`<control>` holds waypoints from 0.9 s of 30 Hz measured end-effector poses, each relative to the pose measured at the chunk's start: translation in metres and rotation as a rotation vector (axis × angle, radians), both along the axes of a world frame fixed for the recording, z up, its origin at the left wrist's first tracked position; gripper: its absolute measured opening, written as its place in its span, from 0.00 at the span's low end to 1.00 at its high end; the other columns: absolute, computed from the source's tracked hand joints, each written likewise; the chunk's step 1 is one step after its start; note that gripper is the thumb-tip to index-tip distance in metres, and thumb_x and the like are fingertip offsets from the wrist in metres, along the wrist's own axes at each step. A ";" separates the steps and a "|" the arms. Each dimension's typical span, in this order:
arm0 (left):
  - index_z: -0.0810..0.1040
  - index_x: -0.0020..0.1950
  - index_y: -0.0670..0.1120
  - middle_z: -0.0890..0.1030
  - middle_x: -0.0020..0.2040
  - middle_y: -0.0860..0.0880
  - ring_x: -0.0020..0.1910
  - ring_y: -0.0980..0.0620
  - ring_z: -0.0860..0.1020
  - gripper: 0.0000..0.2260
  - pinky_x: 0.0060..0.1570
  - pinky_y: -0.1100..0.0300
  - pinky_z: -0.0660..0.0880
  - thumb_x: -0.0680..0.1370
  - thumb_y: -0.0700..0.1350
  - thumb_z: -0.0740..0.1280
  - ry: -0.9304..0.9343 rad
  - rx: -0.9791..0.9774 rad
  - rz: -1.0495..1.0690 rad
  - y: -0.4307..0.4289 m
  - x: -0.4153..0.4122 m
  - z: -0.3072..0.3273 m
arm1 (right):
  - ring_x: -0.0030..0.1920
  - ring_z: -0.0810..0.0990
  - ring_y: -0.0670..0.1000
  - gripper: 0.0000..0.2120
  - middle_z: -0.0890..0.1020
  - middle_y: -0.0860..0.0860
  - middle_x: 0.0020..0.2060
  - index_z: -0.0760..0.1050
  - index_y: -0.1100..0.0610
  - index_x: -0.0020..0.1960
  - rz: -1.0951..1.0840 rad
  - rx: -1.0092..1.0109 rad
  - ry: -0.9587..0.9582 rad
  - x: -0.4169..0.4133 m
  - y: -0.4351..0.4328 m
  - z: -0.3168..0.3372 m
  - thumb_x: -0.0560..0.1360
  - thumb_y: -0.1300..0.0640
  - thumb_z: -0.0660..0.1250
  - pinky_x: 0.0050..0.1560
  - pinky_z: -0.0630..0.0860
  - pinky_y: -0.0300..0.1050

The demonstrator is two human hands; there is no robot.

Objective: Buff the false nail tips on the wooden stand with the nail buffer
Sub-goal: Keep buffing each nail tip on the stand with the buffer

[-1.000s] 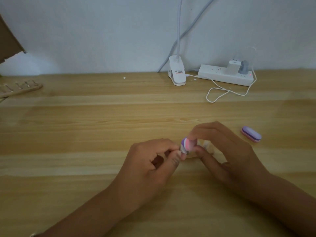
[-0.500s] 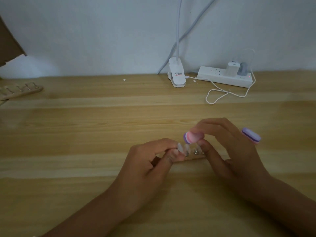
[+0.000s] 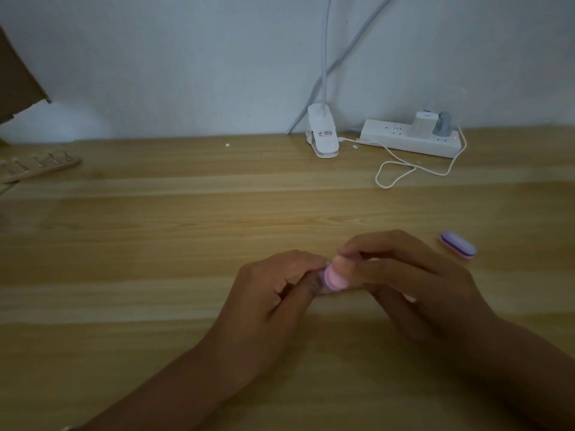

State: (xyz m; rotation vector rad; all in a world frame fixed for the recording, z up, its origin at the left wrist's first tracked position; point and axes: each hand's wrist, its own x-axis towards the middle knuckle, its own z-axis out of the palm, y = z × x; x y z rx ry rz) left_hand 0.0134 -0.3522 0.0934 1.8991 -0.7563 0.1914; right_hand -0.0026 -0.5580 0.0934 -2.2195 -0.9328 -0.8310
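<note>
R hand [image 3: 404,275] pinches nail buffer [image 3: 334,277], long axis approx left-right, rounded end facing L hand [image 3: 273,293]; L's fingers curled, hold can't tell.

Nail buffer [image 3: 334,276]: small oval block, pink face over a thin purple layer, outline blurred. Pinched between thumb and fingertips of right hand [image 3: 413,281], tilted, pink face turned toward camera. Positioned low over near centre of tabletop [image 3: 155,244], touching or just beside closed thumb and forefinger of left hand [image 3: 273,293]. Wooden stand and false nail tips almost wholly hidden under buffer and between both hands. Condition of tips not determinable.
</note>
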 end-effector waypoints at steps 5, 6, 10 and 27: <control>0.83 0.51 0.45 0.83 0.44 0.53 0.44 0.56 0.81 0.07 0.42 0.62 0.76 0.79 0.40 0.65 0.002 -0.007 -0.018 0.001 0.001 0.000 | 0.53 0.82 0.43 0.11 0.82 0.42 0.55 0.83 0.45 0.57 0.003 0.004 0.047 -0.009 0.002 0.000 0.83 0.56 0.63 0.55 0.74 0.31; 0.83 0.52 0.44 0.84 0.44 0.52 0.43 0.55 0.81 0.08 0.42 0.61 0.76 0.79 0.40 0.65 0.003 -0.005 -0.025 0.001 0.001 0.000 | 0.53 0.82 0.40 0.10 0.83 0.37 0.54 0.83 0.40 0.56 0.046 0.017 0.044 -0.010 0.004 0.001 0.83 0.50 0.63 0.54 0.75 0.29; 0.83 0.48 0.45 0.83 0.41 0.51 0.43 0.55 0.81 0.07 0.43 0.54 0.78 0.80 0.42 0.65 0.167 -0.083 -0.042 -0.002 0.001 0.000 | 0.52 0.81 0.46 0.10 0.83 0.51 0.52 0.84 0.58 0.55 -0.027 -0.021 0.059 -0.005 0.000 0.008 0.80 0.62 0.64 0.56 0.74 0.33; 0.79 0.46 0.39 0.81 0.40 0.50 0.37 0.65 0.78 0.09 0.43 0.75 0.71 0.80 0.38 0.60 0.254 -0.254 -0.212 -0.003 0.001 0.001 | 0.53 0.80 0.45 0.13 0.82 0.53 0.51 0.80 0.56 0.56 -0.192 0.036 -0.006 0.005 -0.011 0.009 0.76 0.69 0.68 0.55 0.74 0.36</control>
